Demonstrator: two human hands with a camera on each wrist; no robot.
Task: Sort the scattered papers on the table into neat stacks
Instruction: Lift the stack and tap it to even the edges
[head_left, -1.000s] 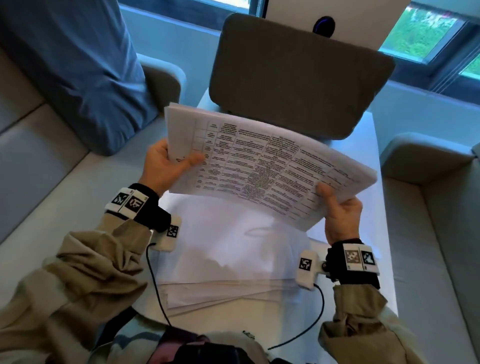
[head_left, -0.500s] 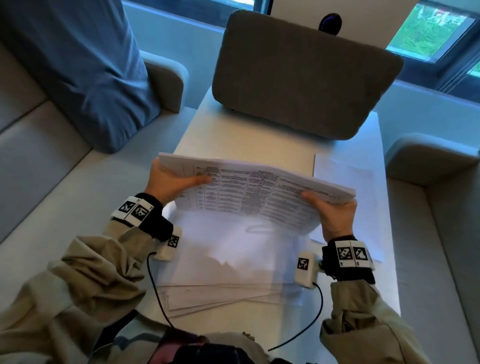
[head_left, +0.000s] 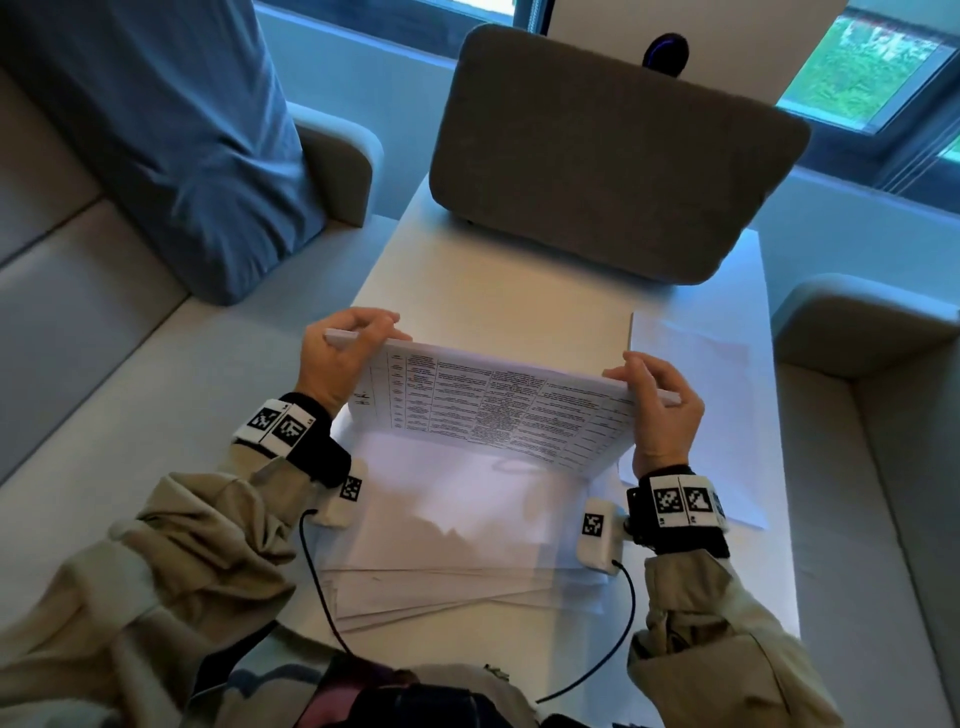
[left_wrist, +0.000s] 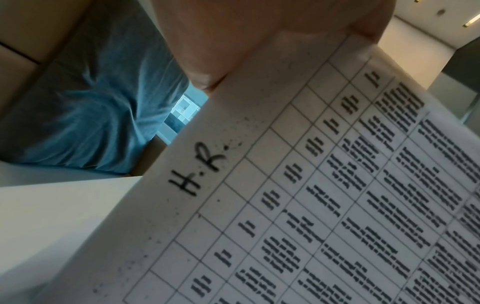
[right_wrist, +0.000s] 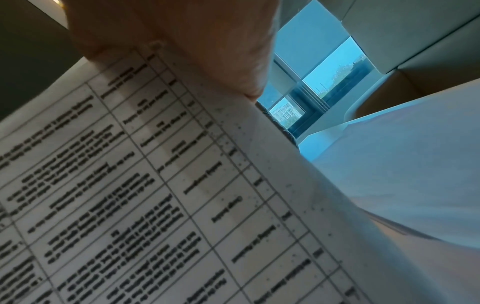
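A: Where is the bundle of papers (head_left: 493, 402)?

B: Standing on its lower edge on the loose sheets (head_left: 457, 566) at the near end of the table (head_left: 498, 280). The left hand (head_left: 337, 364) curls round its left side, the right hand (head_left: 662, 410) round its right.

A: Any room?

B: Bare tabletop lies between the bundle and the grey cushion (head_left: 608, 156). A single sheet (head_left: 701, 395) lies at the right edge.

A: And a second ago?

B: The bundle was higher and tilted, thumbs on its face; now it is lower, with the fingers over its top edge.
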